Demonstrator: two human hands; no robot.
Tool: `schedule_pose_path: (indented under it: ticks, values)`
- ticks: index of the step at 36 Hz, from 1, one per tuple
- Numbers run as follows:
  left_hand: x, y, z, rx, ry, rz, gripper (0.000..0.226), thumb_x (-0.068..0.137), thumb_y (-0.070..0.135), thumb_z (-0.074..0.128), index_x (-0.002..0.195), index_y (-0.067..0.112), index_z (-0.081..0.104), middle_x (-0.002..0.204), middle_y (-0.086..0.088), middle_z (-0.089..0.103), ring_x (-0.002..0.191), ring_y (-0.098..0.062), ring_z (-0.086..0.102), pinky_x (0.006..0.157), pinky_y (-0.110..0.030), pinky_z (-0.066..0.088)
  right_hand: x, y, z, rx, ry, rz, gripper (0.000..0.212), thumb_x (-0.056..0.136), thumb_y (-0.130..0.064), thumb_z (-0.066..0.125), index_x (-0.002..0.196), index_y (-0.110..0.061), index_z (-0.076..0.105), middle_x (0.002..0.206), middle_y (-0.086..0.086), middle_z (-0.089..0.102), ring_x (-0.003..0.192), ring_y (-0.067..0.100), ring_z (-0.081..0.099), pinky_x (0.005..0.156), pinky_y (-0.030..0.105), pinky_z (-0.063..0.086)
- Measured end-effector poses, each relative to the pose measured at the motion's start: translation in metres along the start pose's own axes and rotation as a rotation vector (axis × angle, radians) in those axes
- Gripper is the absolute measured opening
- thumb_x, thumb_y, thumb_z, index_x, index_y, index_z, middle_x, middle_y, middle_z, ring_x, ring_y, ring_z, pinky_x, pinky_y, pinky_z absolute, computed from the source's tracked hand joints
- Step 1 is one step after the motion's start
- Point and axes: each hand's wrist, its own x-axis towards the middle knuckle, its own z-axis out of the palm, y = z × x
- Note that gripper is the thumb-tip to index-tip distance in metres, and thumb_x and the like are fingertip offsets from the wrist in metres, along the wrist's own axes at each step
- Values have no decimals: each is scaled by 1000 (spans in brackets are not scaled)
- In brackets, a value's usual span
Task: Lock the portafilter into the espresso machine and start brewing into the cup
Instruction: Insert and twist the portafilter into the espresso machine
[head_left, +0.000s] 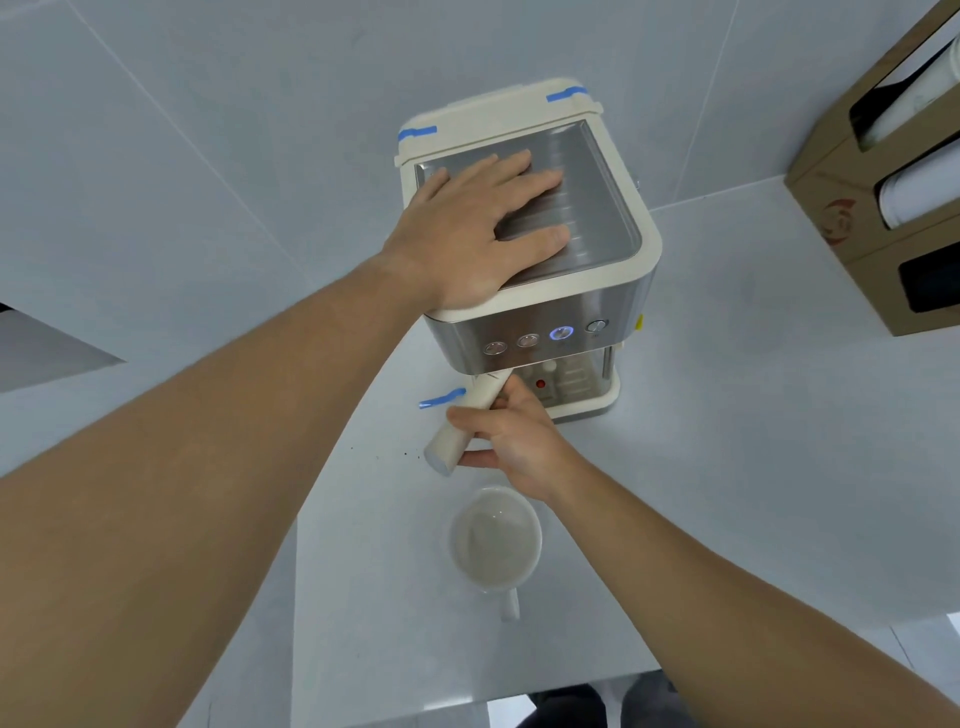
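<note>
Seen from above, a person's left hand (475, 236) lies flat and open, fingers spread, on the ridged metal top plate of a cream-and-steel espresso machine (613, 291) standing on a pale grey table (727, 467). The palm rests on the front left corner of the top; the fingers grasp nothing.

Below the front panel, the right hand (511, 436) is closed around the cream handle of the portafilter (462, 423). The thumb crosses over the handle and the fingers curl beneath it. The handle slants down and to the left, out from under the machine's overhang, and its rounded end sticks out past the hand. The basket end sits hidden under the front of the machine, so whether it is seated cannot be told.

Four round buttons run across the steel front; the third button (561, 332) glows blue. A small red light (540, 384) shows in the recess beneath.

A white cup (496, 540) stands on the table well in front of the machine, just beside the right wrist, handle pointing toward the viewer. Its inside looks empty.

Strips of blue tape (441, 399) mark the table beside the machine and the machine's rear corners. A cardboard cup dispenser (831, 171) stands at upper right.
</note>
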Motion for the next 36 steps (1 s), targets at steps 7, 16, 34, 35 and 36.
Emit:
schedule_pose_path:
  ticks: [7, 16, 34, 35, 36]
  values:
    - [-1, 1, 0, -17, 4, -5, 62, 89, 68, 37, 148, 48, 30, 165, 11, 20, 153, -13, 13, 123, -46, 6, 9, 8, 10, 57, 21, -18, 49, 78, -2, 77, 117, -12, 49, 127, 21, 62, 103, 30, 69, 65, 40, 61]
    - [-2, 2, -1, -31, 8, -10, 60, 90, 66, 38, 148, 48, 31, 165, 12, 20, 152, -12, 13, 123, -46, 6, 14, 11, 13, 85, 9, -22, 52, 78, 1, 76, 120, -10, 48, 129, 24, 60, 108, 33, 68, 65, 40, 61]
    - [-2, 1, -1, -30, 14, -9, 62, 89, 67, 37, 148, 47, 32, 164, 12, 22, 152, -12, 14, 123, -46, 7, 4, 15, -22, -45, -86, -30, 47, 81, 3, 71, 120, -17, 56, 98, 7, 62, 89, 19, 67, 65, 38, 59]
    - [-2, 1, -1, -30, 15, -9, 62, 89, 67, 37, 148, 47, 32, 164, 13, 22, 152, -12, 14, 123, -46, 7, 5, 15, -21, -42, -91, -28, 46, 82, 3, 71, 119, -17, 56, 95, 5, 62, 85, 16, 68, 65, 37, 59]
    - [-2, 1, -1, -30, 16, -9, 62, 89, 68, 36, 148, 48, 32, 164, 13, 22, 152, -12, 14, 123, -46, 7, 6, 15, -19, -37, -92, -27, 45, 82, 3, 71, 118, -17, 56, 92, 2, 63, 82, 13, 68, 64, 37, 59]
